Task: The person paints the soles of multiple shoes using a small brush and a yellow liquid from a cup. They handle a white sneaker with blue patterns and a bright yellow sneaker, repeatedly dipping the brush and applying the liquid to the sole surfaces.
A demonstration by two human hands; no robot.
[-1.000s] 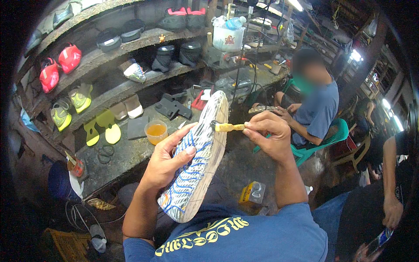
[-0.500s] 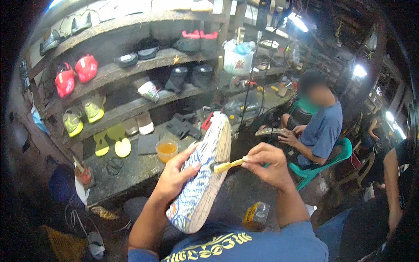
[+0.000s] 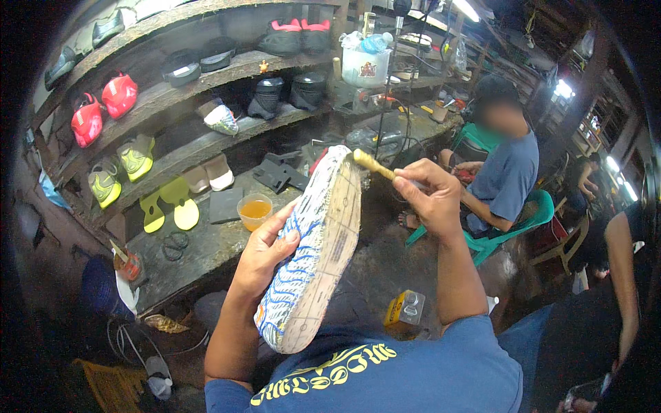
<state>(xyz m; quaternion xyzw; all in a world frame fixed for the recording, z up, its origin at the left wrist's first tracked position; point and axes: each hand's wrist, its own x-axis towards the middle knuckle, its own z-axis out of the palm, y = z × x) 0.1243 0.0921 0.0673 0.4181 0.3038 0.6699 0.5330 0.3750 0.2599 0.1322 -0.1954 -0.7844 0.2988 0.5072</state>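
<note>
A: Starting with the head view, what does the left hand (image 3: 265, 251) have?
B: It is closed around a shoe (image 3: 310, 261), thumb on the patterned upper, fingers hidden behind. The upper is white with dark flecks and blue wavy lines.
A: Where does the shoe sit?
B: Held up in the middle, over the near edge of the workbench (image 3: 155, 289), one end far and the other near the person's chest. Its pale underside, marked with dark lines, is turned to the right.
A: And the right hand (image 3: 434, 196)?
B: To the right of the shoe, pinching a yellow-handled brush (image 3: 374, 164) between thumb and fingers. The brush's left end is at the shoe's far end; I cannot tell whether the two touch.
A: What is close to the left hand on the bench?
B: Just beyond it, a clear cup (image 3: 255, 212) of orange liquid. Left of that lie a dark flat sheet (image 3: 226, 205) and two yellow-green insoles (image 3: 186, 213).
A: Farther off?
B: On the far left, shelves (image 3: 165, 93) carry red shoes (image 3: 87, 120) and yellow-green shoes (image 3: 135, 157). On the far right, a co-worker (image 3: 513, 172) in a blue shirt sits on a green chair (image 3: 533, 213).
</note>
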